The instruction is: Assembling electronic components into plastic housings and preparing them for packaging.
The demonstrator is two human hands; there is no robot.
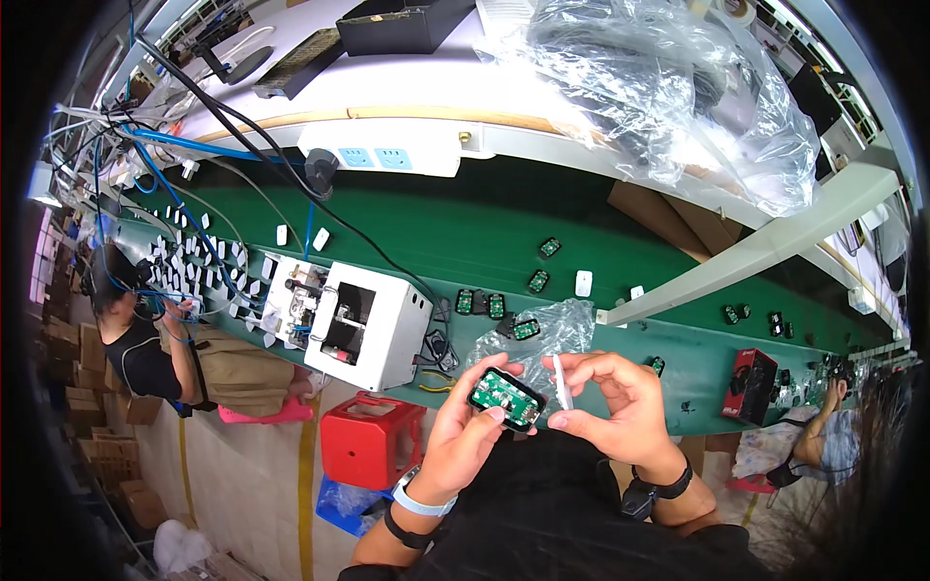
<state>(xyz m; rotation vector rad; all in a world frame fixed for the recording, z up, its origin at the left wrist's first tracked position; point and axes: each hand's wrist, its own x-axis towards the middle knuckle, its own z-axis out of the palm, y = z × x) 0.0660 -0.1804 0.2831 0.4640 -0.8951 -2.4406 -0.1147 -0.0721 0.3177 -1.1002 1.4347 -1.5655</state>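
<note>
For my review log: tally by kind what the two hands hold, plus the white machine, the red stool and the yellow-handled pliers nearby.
Black case with green circuit board, in the left hand: 1
Thin white strip, in the right hand: 1
White box-shaped machine: 1
Red stool: 1
Yellow-handled pliers: 1
Total: 5

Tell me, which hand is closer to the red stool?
Left. The left hand, holding a small black part with a green board, is just beside the red stool; the right hand is farther away.
</note>
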